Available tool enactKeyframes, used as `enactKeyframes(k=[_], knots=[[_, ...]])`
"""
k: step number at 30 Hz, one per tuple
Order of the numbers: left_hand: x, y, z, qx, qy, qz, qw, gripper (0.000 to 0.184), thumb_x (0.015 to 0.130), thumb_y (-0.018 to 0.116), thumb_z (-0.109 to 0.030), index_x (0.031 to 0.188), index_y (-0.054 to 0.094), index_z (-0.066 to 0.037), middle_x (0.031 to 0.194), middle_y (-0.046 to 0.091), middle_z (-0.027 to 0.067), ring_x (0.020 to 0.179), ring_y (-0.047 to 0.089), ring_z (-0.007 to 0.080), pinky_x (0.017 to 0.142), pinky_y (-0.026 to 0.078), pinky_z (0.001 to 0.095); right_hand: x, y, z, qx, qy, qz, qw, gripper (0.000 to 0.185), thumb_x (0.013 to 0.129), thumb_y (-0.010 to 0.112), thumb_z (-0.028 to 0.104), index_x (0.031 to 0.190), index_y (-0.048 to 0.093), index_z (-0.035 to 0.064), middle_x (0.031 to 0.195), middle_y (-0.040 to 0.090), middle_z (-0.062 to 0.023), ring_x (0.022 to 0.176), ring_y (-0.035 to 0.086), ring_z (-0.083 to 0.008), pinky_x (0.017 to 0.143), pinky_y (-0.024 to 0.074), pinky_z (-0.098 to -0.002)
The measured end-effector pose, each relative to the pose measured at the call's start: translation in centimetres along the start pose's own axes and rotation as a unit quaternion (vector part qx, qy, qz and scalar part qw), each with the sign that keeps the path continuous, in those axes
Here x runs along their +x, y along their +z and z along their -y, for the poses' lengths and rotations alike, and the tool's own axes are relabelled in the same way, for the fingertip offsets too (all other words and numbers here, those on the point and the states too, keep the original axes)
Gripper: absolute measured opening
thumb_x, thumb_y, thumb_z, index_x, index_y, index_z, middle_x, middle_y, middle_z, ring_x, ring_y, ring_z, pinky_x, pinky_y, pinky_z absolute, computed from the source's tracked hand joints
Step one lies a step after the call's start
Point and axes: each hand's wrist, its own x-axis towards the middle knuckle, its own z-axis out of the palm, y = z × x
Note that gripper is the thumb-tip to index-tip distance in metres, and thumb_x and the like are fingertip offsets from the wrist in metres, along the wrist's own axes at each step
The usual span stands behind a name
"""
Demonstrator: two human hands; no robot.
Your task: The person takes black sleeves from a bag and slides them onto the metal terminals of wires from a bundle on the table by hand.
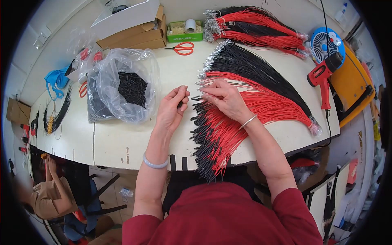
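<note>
My left hand is closed in the air over the table, thumb pressed to the fingers, with a small black sleeve showing in the palm. My right hand pinches at the tip end of a red wire, over a fanned bundle of red wires. Many of the nearer red wires carry black sleeves on their ends; those farther away end in bare metal tips. Black wires with silvery terminals lie beyond the red ones. Left of my hands stands an open clear plastic bag full of short black sleeves.
Orange-handled scissors lie behind, near a green box and cardboard boxes. More wire bundles lie along the wall. A red heat gun and blue fan are at right. Another person sits at lower left.
</note>
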Motion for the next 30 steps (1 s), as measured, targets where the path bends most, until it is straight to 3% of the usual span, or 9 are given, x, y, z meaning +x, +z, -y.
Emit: enactKeyframes(k=[5,10,25,30], knots=[[-0.3,0.5,-0.1,0.007,-0.021,0.018,1.0,0.022,0.097,0.065,-0.013,0.112,0.063,0.003,0.092,0.063,0.0058,0.068,0.052,0.0042,0.054,0.042,0.0144,0.0,-0.5,0.7,0.005,0.077,0.05,0.996,0.014,0.088,0.07,0.009,0.1,0.074,0.0027,0.093,0.063,-0.0063,0.08,0.055,-0.0169,0.071,0.0447,-0.0277],[-0.5,0.7,-0.4,0.038,-0.008,-0.001,0.999,0.021,0.097,0.065,-0.013,0.111,0.064,0.003,0.09,0.063,0.0057,0.066,0.051,0.004,0.051,0.041,0.0145,0.1,0.3,-0.1,-0.032,0.0,-0.01,0.999,0.011,0.087,0.07,0.008,0.096,0.072,0.0024,0.092,0.064,-0.0069,0.083,0.056,-0.0191,0.076,0.0454,-0.0299],[-0.4,1.1,0.8,0.124,-0.036,-0.001,0.992,0.022,0.095,0.069,-0.02,0.101,0.066,0.001,0.079,0.06,0.0022,0.059,0.045,0.0022,0.045,0.032,0.0145,-0.1,0.9,-0.3,-0.036,-0.008,-0.012,0.999,0.014,0.082,0.071,0.008,0.095,0.071,0.0037,0.091,0.064,-0.0058,0.085,0.056,-0.0212,0.082,0.044,-0.032],[-0.4,1.0,1.1,0.19,-0.022,-0.029,0.981,0.021,0.095,0.069,-0.022,0.095,0.068,-0.001,0.074,0.06,0.0,0.056,0.043,0.0015,0.045,0.03,0.0143,-0.2,1.0,-0.2,-0.138,-0.074,-0.021,0.988,0.013,0.08,0.073,0.008,0.093,0.071,0.0059,0.088,0.063,-0.005,0.084,0.056,-0.0205,0.085,0.0413,-0.0318]])
